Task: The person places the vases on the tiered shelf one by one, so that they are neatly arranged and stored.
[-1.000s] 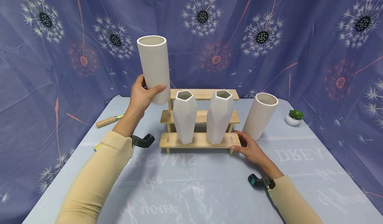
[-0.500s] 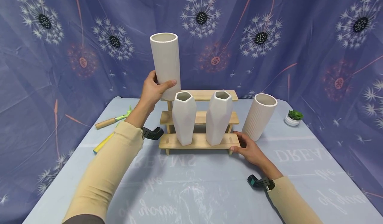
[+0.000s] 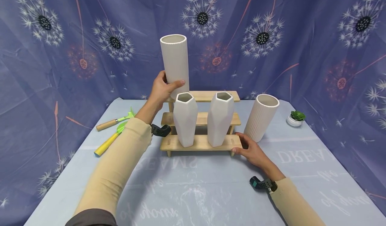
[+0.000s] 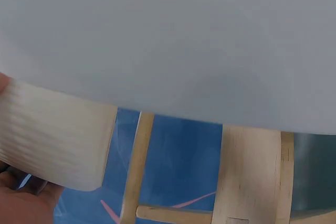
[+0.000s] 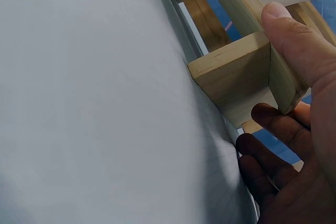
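Observation:
My left hand (image 3: 161,90) grips the lower part of a tall white ribbed cylinder vase (image 3: 175,60), thumb across its front. The vase is upright at the left of the top step of a three-step wooden stand (image 3: 200,145). In the left wrist view a gap shows between the vase's base and the nearest wooden bar. My right hand (image 3: 250,150) holds the right end of the bottom step, thumb on the board and fingers around its end. Two white faceted vases, a left one (image 3: 185,118) and a right one (image 3: 221,118), stand on the bottom step.
A second ribbed vase (image 3: 261,117) stands on the table just right of the stand. Further right is a small potted succulent (image 3: 296,118). At left lie a green hand rake (image 3: 114,121) with a wooden handle and a yellow-handled green trowel (image 3: 108,144).
My left hand has carried the ribbed vase rightward, from left of the stand to the top step's left part. The garden tools have come into fuller view. My right hand has stayed put.

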`<action>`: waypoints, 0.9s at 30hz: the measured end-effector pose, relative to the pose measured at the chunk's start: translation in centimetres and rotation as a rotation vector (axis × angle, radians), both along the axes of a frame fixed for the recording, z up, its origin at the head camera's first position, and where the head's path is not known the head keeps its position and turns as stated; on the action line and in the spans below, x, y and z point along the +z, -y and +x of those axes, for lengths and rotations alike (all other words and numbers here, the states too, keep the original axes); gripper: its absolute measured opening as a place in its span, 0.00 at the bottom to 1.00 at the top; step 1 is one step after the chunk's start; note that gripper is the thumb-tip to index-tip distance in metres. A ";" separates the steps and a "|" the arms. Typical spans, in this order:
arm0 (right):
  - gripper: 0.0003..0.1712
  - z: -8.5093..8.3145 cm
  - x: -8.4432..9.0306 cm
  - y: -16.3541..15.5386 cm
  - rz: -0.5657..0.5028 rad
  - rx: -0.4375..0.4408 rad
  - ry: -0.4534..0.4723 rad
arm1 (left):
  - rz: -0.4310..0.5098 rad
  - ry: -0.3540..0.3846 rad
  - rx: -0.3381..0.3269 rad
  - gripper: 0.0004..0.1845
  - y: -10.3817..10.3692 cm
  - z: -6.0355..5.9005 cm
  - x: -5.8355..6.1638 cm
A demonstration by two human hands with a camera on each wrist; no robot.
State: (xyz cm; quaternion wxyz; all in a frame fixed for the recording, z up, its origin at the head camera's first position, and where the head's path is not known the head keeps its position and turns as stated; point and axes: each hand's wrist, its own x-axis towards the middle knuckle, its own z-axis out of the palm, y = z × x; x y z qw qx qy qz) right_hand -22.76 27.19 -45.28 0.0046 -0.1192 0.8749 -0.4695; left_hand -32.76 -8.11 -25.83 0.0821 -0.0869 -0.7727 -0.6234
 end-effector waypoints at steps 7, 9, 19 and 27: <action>0.42 0.1 0.0 0.0 0.004 0.000 0.000 | -0.007 0.024 -0.007 0.44 -0.4 -0.5 -0.3; 0.43 0.1 0.1 0.0 0.007 -0.003 0.005 | -0.009 0.023 -0.004 0.44 -0.5 -0.7 -0.3; 0.43 0.1 0.2 0.0 0.015 0.001 -0.011 | -0.031 0.044 -0.032 0.45 -0.8 -0.9 -0.4; 0.42 0.2 0.2 0.0 0.000 0.006 -0.007 | -0.030 0.042 -0.034 0.44 -1.1 -1.2 -0.4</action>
